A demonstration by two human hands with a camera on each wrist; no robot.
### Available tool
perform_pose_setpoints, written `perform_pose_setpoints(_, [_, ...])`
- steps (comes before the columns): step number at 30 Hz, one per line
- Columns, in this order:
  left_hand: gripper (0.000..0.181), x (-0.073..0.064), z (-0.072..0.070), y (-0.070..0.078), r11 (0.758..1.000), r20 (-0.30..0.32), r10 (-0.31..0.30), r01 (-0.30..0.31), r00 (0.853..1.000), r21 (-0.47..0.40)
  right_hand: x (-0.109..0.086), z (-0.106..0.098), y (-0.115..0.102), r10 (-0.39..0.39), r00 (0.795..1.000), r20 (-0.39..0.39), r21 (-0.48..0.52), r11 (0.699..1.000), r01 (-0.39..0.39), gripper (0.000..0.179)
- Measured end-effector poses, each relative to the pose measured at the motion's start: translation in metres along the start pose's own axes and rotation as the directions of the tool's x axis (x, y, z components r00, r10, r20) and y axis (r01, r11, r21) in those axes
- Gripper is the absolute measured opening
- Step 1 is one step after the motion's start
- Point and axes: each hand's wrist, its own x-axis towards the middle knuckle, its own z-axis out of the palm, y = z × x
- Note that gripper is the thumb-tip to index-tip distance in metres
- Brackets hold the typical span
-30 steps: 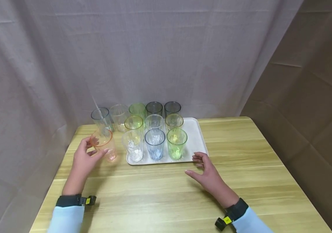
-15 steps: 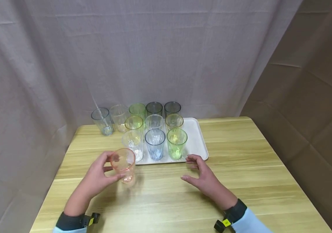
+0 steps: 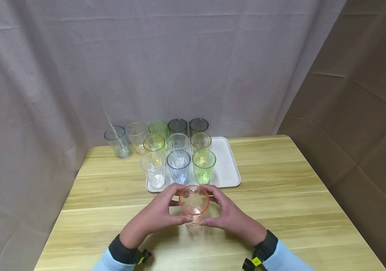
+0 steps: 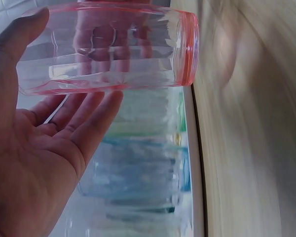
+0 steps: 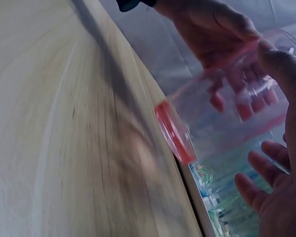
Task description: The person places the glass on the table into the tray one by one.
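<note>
L. hand (image 3: 160, 212) & R. hand (image 3: 226, 212): both clamped on pink glass (image 3: 194, 201) from opp. sides, thumbs on near side. Glass approx. upright, base raised above surface (image 3: 281, 192), just in front of tray (image 3: 227, 163). Tray front row, L to R: clear glass (image 3: 154, 171), blue glass (image 3: 179, 169), green glass (image 3: 204, 168). Grey-blue glass (image 3: 117, 143) stands L of tray.

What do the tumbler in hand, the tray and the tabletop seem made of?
Tumbler: glossy, tinted glass or clear plastic, I can't tell which; highlights gleam on its transparent wall.
Tray: probably moulded plastic, fairly matt; plain whitish surface, thin raised rim.
Tabletop: wood or a printed laminate, smooth; streaks of grain run across it.
</note>
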Motion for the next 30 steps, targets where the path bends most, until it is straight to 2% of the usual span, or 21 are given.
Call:
perform_pose_setpoints(8, [0.076, 0.009, 0.011, 0.003, 0.999, 0.027, 0.039, -0.038, 0.999, -0.028, -0.002, 0.003, -0.027, 0.028, 1.000, -0.011, 0.047, 0.999, -0.027, 0.085])
perform_pose_setpoints(12, [0.074, 0.009, 0.011, 0.004, 0.998, 0.041, 0.054, -0.055, 0.998, 0.017, -0.003, 0.004, -0.018, 0.041, 0.999, -0.018, 0.046, 0.998, -0.040, 0.086])
perform_pose_setpoints(17, [0.080, 0.006, 0.002, 0.000, 0.989, 0.041, 0.075, -0.080, 0.996, 0.123, -0.006, -0.001, -0.001, 0.059, 0.997, -0.042, 0.021, 0.998, -0.059, 0.089])
perform_pose_setpoints(19, [0.084, 0.002, -0.004, -0.005, 0.981, 0.015, 0.040, -0.042, 0.999, 0.189, -0.008, -0.006, 0.003, 0.078, 0.995, -0.063, 0.016, 0.997, -0.077, 0.090])
perform_pose_setpoints(21, [0.086, -0.004, -0.012, -0.010, 0.967, -0.024, -0.023, 0.028, 0.999, 0.253, -0.012, -0.012, 0.005, 0.102, 0.991, -0.089, 0.013, 0.995, -0.101, 0.092])
perform_pose_setpoints(23, [0.085, -0.011, -0.021, -0.016, 0.943, -0.066, -0.097, 0.112, 0.993, 0.312, -0.016, -0.020, 0.007, 0.128, 0.985, -0.119, 0.013, 0.992, -0.127, 0.093])
perform_pose_setpoints(26, [0.083, -0.025, -0.035, -0.024, 0.909, -0.113, -0.210, 0.236, 0.971, 0.344, -0.022, -0.032, 0.010, 0.164, 0.971, -0.171, 0.013, 0.986, -0.164, 0.094])
perform_pose_setpoints(30, [0.085, -0.041, -0.050, -0.035, 0.866, -0.148, -0.316, 0.348, 0.937, 0.357, -0.028, -0.048, 0.015, 0.186, 0.956, -0.225, 0.019, 0.982, -0.186, 0.092])
